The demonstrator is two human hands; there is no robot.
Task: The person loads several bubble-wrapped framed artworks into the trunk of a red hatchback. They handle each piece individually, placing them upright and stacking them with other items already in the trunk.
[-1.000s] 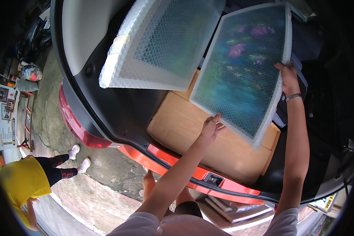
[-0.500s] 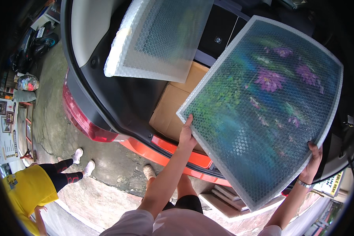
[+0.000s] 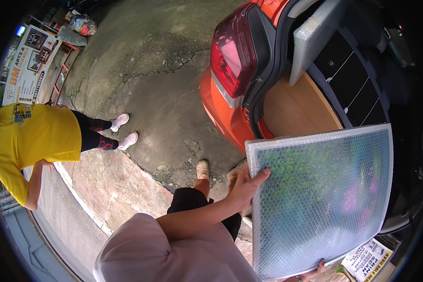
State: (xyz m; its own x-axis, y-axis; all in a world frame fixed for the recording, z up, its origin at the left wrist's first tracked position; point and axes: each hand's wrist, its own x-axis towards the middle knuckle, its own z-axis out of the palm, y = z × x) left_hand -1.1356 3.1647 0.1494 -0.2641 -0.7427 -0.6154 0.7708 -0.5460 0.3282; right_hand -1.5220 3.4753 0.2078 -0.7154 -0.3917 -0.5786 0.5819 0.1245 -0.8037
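A flat painting wrapped in bubble wrap (image 3: 319,197) is held between my two hands at the right. Green and purple-pink patches show through the wrap. My left hand (image 3: 250,185) is closed on its left edge, the thumb lying over the front. At the lower edge my right hand (image 3: 315,271) grips the painting; only part of the fingers shows. Beyond it, a second bubble-wrapped panel (image 3: 310,42) stands on edge inside the car's open boot, touched by neither hand.
The boot floor has brown cardboard (image 3: 298,103) and black panels behind it. The orange car's tail light (image 3: 228,51) juts out at the boot's left. A person in a yellow shirt (image 3: 42,134) stands at the left. A printed sign (image 3: 369,261) is at lower right.
My view has swung left. The wrapped painting has come lower and closer to me, tilting more upright, with both hands still on it. The person in yellow appears nearer the middle.
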